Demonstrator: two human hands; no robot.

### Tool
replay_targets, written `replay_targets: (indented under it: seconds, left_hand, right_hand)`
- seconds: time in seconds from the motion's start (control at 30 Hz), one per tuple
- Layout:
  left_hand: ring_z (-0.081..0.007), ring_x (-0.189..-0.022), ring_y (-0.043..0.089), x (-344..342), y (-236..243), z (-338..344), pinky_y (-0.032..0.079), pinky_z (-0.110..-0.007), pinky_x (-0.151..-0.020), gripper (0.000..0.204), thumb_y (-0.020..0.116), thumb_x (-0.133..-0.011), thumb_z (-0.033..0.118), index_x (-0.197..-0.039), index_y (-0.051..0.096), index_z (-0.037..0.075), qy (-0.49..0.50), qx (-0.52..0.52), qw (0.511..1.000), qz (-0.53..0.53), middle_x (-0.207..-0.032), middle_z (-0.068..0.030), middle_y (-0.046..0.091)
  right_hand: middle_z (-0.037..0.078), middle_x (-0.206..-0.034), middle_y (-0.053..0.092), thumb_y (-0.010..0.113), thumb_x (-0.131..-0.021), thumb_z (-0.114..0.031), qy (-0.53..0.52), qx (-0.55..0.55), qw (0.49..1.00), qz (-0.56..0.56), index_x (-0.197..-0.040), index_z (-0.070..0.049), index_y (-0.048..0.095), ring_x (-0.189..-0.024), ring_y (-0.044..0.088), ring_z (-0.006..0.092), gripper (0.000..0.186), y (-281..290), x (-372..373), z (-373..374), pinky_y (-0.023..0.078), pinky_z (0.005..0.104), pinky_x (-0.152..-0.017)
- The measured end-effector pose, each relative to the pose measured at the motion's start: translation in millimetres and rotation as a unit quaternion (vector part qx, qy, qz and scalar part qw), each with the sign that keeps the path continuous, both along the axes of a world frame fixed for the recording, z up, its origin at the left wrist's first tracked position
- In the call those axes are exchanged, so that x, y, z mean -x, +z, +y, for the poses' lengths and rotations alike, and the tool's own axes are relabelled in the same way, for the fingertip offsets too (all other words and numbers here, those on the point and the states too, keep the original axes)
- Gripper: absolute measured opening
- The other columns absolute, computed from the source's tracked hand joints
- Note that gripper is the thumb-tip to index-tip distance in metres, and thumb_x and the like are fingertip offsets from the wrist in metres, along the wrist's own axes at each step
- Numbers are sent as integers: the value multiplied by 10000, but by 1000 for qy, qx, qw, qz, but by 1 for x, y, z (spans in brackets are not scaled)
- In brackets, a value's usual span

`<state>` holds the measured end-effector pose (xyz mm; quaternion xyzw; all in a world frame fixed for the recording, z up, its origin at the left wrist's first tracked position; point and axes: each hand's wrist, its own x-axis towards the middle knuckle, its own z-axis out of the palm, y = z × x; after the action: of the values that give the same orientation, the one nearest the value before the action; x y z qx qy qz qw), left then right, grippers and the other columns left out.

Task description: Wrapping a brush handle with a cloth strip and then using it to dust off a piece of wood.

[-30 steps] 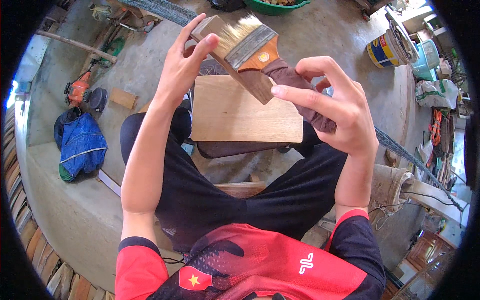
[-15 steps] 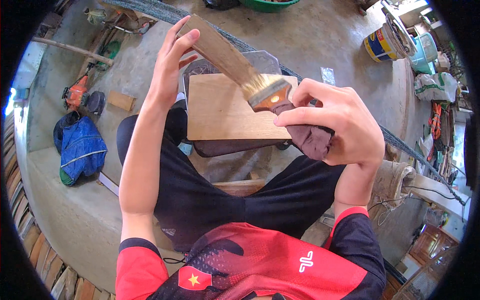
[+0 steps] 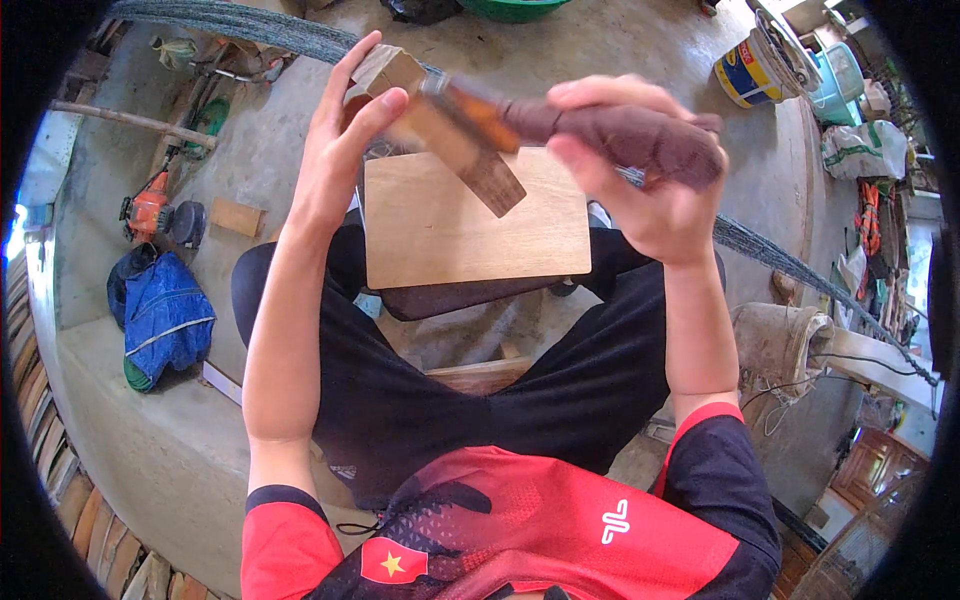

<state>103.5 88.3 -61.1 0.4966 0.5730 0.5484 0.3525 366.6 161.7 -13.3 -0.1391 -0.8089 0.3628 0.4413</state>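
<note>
My left hand (image 3: pixel 335 150) grips a wooden block (image 3: pixel 492 185), long and square-edged, near its upper end. The block slants down to the right above a pale wooden board (image 3: pixel 470 245). My right hand (image 3: pixel 675 215) is closed round the handle of a paintbrush (image 3: pixel 482 115). Dark brown cloth (image 3: pixel 640 140) wraps that handle. The brush head lies against or just over the block's upper part, near my left fingers; motion blurs it, and the bristles are hard to make out. The board rests level between my knees on a dark support.
A blue and yellow bucket (image 3: pixel 752 72) stands at the far right beside a pale teal basin (image 3: pixel 838 85). A grey-green woven band (image 3: pixel 790 255) crosses the floor area. On the left are an orange machine (image 3: pixel 150 212), a small wood piece (image 3: pixel 237 217) and a blue cloth bundle (image 3: pixel 170 320).
The brush has moved up and left along the block, from its lower end towards my left hand. The block has turned, and its end face now shows.
</note>
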Motion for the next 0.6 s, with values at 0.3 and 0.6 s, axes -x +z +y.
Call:
replay_targets:
  seconds: [0.3,0.6]
  left_hand:
    - [-260,-1271,550,8,-10,2,344,-380,-1147,814,685,-918,525,-1568,412,118,13,8,1000,-12,-1322,-180,620]
    - [-294,-1366,480,8,-13,6,301,-396,-1184,858,664,-898,615,-1548,445,100,56,5,998,-15,-1445,-174,532]
  right_hand:
    - [29,-842,685,815,-737,-81,34,-229,969,-89,-1087,-144,732,-701,690,220,366,5,6,-19,567,322,-618]
    - [66,-835,705,802,-780,-119,-62,-168,984,-7,-1085,-104,732,-691,695,255,314,0,-3,7,550,349,-602]
